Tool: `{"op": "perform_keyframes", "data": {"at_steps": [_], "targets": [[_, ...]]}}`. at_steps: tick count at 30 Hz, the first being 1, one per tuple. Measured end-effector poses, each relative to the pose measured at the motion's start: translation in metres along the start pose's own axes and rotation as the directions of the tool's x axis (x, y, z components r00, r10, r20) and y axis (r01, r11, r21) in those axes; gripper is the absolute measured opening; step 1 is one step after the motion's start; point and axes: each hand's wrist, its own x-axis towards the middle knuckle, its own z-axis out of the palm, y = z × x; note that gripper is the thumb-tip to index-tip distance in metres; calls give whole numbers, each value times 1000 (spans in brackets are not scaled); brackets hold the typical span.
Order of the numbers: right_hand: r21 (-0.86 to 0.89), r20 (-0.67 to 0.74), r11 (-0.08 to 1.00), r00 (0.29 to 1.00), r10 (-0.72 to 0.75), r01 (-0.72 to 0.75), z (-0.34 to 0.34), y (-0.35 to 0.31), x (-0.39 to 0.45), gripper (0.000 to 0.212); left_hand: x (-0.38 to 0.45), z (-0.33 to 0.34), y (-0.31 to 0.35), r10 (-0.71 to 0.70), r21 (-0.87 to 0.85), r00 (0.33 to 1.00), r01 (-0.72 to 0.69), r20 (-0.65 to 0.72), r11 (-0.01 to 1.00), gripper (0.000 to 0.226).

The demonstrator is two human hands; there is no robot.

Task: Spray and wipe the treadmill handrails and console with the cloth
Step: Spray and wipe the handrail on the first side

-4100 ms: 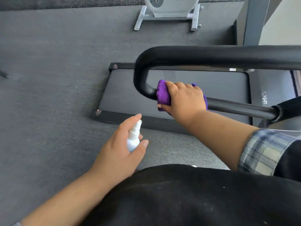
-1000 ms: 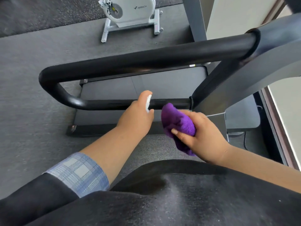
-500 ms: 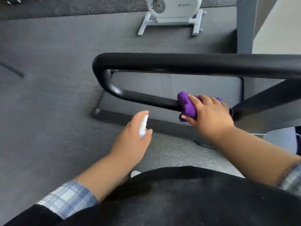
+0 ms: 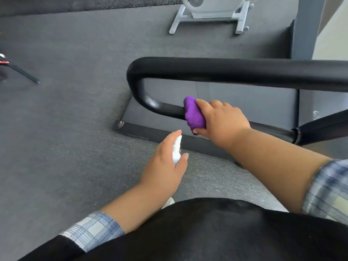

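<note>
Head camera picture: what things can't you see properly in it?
- Spray bottle: mostly covered by the left hand; any label is hidden.
- Purple cloth: partly under the right hand, as is the handrail there.
- Treadmill console: out of frame; the handrail runs off the right edge.
- White exercise machine: cut off by the top edge.
- Dark object at the left edge: cut off and blurred, unidentifiable.

A gym: treadmill [image 4: 235, 110], exercise bike [image 4: 212, 8], dark rubber flooring [image 4: 75, 91].
</note>
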Motion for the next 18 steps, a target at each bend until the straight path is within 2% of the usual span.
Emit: {"op": "perform_keyframes", "data": {"at_steps": [3,7,12,18], "targets": [[44,32,993,994,108,-110,-7,34,-21,81,7,-2,0,68,-23,998,-68,11,997,59],[-29,1,987,987,159,-159,-4,37,-30,84,9,-17,-24,91,-9,991,-90,100,996,61],[-75,-97,988,987,126,-133,5,-15,2,75,23,-48,-70,118,10,977,-121,176,993,62],[66,-103,996,992,72,-65,13,-105,70,73,60,-87,-107,200,8,944,-210,263,978,57]]}}
